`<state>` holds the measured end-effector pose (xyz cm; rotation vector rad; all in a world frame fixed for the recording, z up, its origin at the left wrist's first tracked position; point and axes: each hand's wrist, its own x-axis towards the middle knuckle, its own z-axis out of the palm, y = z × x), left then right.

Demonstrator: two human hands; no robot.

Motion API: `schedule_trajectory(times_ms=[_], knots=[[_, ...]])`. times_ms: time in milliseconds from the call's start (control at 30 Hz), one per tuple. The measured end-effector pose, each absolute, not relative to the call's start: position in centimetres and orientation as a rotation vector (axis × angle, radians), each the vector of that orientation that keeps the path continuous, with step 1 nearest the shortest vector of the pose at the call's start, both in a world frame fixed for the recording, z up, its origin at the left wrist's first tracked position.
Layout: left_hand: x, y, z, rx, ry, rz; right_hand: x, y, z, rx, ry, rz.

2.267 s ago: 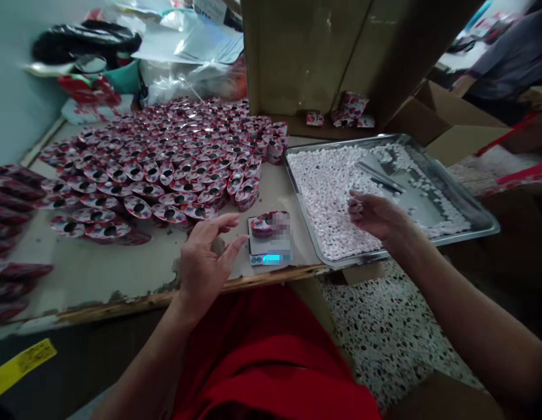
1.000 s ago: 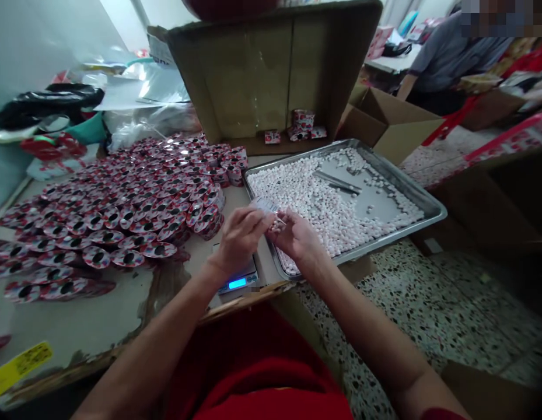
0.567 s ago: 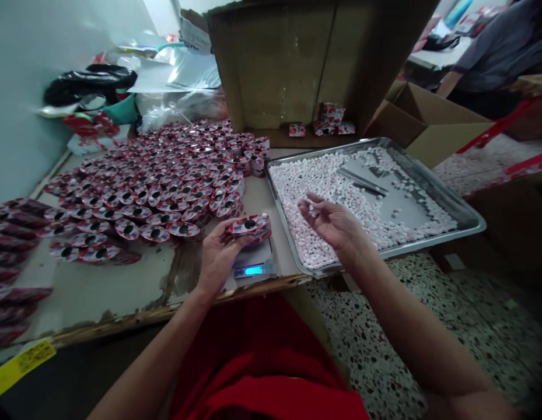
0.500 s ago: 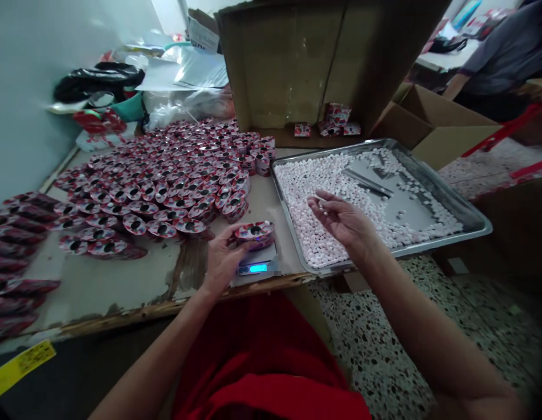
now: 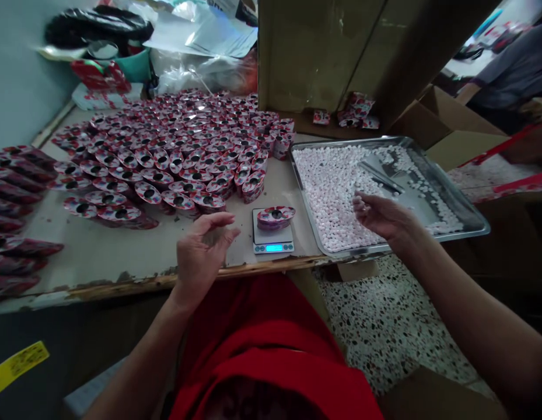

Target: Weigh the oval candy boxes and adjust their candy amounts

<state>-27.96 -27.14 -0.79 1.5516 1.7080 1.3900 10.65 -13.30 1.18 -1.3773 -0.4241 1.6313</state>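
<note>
A red-and-white patterned pack [image 5: 276, 217] with a dark opening on top stands on a small digital scale [image 5: 273, 236] whose display glows blue. My left hand [image 5: 203, 256] is to the left of the scale, thumb and fingers apart, holding nothing. Over the metal tray [image 5: 317, 228], my right hand [image 5: 384, 217] has its fingers curled together around a few small white pieces. Many similar white pieces [image 5: 336, 192] cover much of the tray. Metal tongs or a scoop handle [image 5: 381, 177] lie among them. Rows of matching packs [image 5: 178, 157] fill the table to the left.
More packs [image 5: 17, 256] lean at the far left. A large cardboard box [image 5: 314, 58] stands behind, with several small packs [image 5: 358, 108] in it. An open carton [image 5: 450, 122] is beyond the tray, and a person's sleeve [image 5: 516, 64] shows at upper right.
My left hand has let go of the pack and moved left, leaving it on the scale. My right hand has shifted right over the tray. The view has tilted down.
</note>
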Motion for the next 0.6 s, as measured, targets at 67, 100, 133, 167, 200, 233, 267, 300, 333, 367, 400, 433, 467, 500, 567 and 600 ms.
schedule_trajectory(times_ms=[67, 100, 133, 167, 200, 233, 267, 300, 333, 367, 400, 433, 467, 500, 567, 600], knots=[[-28.0, -27.5, 0.2, 1.577, 1.748, 1.423, 10.5, -13.3, 1.5, -1.399, -0.355, 1.612], [-27.9, -27.6, 0.6, 1.600, 1.763, 1.434, 10.5, -13.4, 1.5, -1.396, -0.334, 1.609], [-27.8, -27.6, 0.9, 1.620, 1.774, 1.440, 10.5, -13.4, 1.6, -1.389, -0.322, 1.606], [-27.6, -27.7, 1.2, 1.636, 1.784, 1.445, 10.5, -13.6, 1.6, -1.382, -0.318, 1.604], [-27.5, -27.7, 1.4, 1.647, 1.793, 1.451, 10.6, -13.7, 1.6, -1.376, -0.321, 1.604], [-27.3, -27.7, 1.6, 1.653, 1.800, 1.455, 10.7, -13.9, 1.6, -1.370, -0.327, 1.607], [-27.2, -27.7, 1.6, 1.656, 1.802, 1.454, 10.8, -14.0, 1.5, -1.362, -0.335, 1.617], [-27.0, -27.6, 1.7, 1.656, 1.803, 1.453, 11.0, -14.2, 1.5, -1.346, -0.347, 1.639], [-26.8, -27.6, 1.7, 1.654, 1.805, 1.452, 11.2, -14.3, 1.5, -1.328, -0.362, 1.672], [-26.7, -27.5, 1.7, 1.652, 1.803, 1.450, 11.4, -14.4, 1.5, -1.311, -0.378, 1.706], [-26.5, -27.3, 1.7, 1.652, 1.794, 1.449, 11.6, -14.5, 1.5, -1.300, -0.400, 1.733], [-26.2, -27.2, 1.7, 1.653, 1.781, 1.449, 11.8, -14.6, 1.6, -1.298, -0.426, 1.749], [-26.0, -27.0, 1.7, 1.654, 1.766, 1.452, 12.0, -14.6, 1.7, -1.302, -0.454, 1.753], [-25.8, -26.9, 1.8, 1.656, 1.749, 1.458, 12.2, -14.6, 1.8, -1.308, -0.487, 1.749], [-25.4, -26.6, 1.9, 1.665, 1.712, 1.472, 12.5, -14.6, 1.9, -1.309, -0.565, 1.742], [-25.3, -26.5, 1.9, 1.674, 1.702, 1.483, 12.7, -14.6, 1.9, -1.303, -0.608, 1.736]])
